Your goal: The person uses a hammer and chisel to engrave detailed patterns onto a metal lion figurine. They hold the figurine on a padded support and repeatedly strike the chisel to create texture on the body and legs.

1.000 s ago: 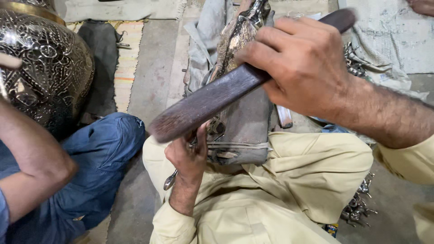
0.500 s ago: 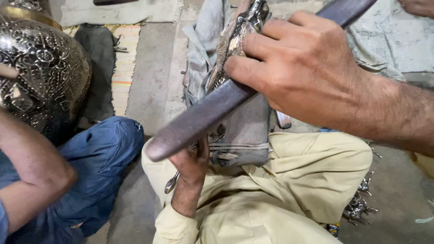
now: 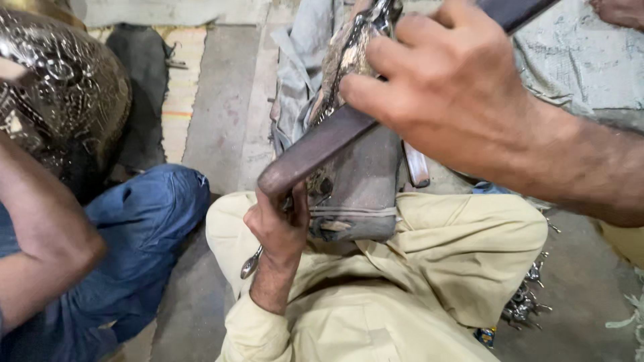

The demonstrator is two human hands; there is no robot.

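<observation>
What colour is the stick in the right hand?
Dark brown stick, gripped by the right hand; head view.

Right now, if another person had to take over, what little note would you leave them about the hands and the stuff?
Right hand: gripping a dark wooden bat, raised over the lap.
Left hand: pinching a thin metal tool against the ornate metal piece lying on a grey pad.
Nearby: a co-worker's big engraved pot on the left; small metal bits on the floor at right.
Done or left: cannot tell from this view.
</observation>
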